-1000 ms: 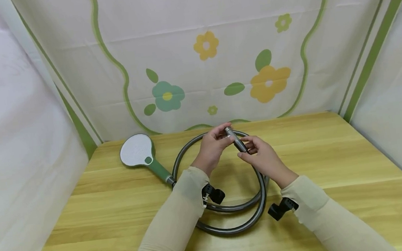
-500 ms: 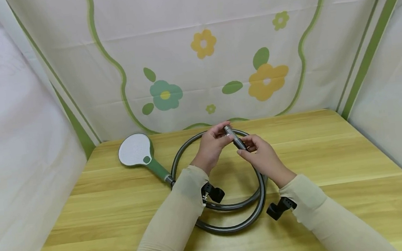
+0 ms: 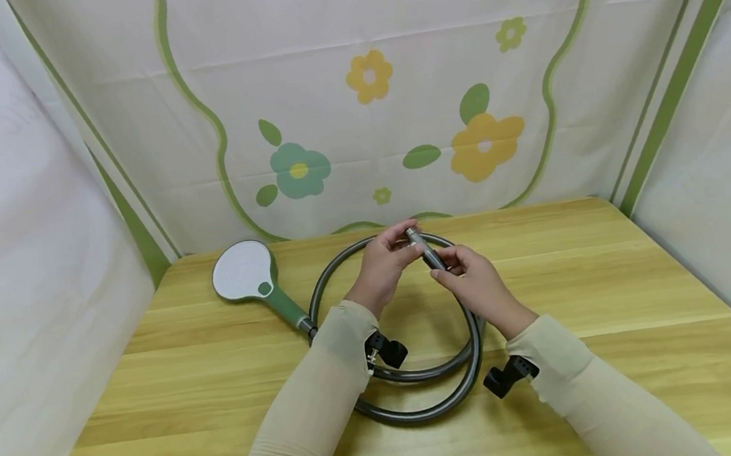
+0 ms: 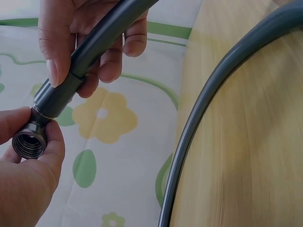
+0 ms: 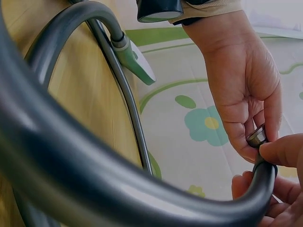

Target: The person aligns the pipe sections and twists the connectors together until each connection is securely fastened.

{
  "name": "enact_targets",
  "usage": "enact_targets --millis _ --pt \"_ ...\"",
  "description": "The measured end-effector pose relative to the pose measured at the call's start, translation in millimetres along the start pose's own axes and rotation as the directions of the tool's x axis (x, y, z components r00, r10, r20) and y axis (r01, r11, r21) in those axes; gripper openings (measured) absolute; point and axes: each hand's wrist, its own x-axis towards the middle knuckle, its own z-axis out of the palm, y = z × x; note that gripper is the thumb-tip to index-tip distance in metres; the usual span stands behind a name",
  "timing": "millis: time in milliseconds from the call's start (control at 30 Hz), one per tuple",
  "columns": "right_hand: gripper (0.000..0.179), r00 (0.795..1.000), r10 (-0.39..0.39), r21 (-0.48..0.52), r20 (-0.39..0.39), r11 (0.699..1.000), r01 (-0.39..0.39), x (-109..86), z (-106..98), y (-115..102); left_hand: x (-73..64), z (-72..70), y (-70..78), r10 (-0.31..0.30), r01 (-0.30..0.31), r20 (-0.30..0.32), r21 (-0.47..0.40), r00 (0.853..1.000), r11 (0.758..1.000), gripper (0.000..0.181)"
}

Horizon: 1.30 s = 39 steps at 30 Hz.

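Hose nut (image 4: pixel 30 144) pinched in left hand (image 3: pixel 381 269), collar (image 4: pixel 56 99) in right hand (image 3: pixel 481 287); nut-fiddling imo, next move probably wants collar steady.

The hose (image 5: pixel 94 165) looks glossy plastic, its connector (image 4: pixel 32 141) shiny metal, the table (image 3: pixel 584 275) wood.
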Motion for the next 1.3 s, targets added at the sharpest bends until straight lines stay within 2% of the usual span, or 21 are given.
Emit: enact_targets --millis 733,1033,1300 --pt "0.041 0.993 0.087 0.102 0.073 0.99 -0.094 1.1 -1.6 1.9 -3.2 0.4 1.0 0.012 -0.012 0.013 -0.004 1.0 1.0 0.047" --pt "0.041 0.991 0.066 0.179 0.117 0.98 -0.087 1.3 -3.0 1.4 -2.2 -0.6 -0.6 0.009 -0.009 0.01 0.007 1.0 1.0 0.047" --pt "0.042 0.987 0.079 0.186 0.141 0.977 -0.104 2.4 -3.0 0.4 -0.8 -2.9 -1.4 0.003 -0.003 0.014 0.003 1.0 1.0 0.047"
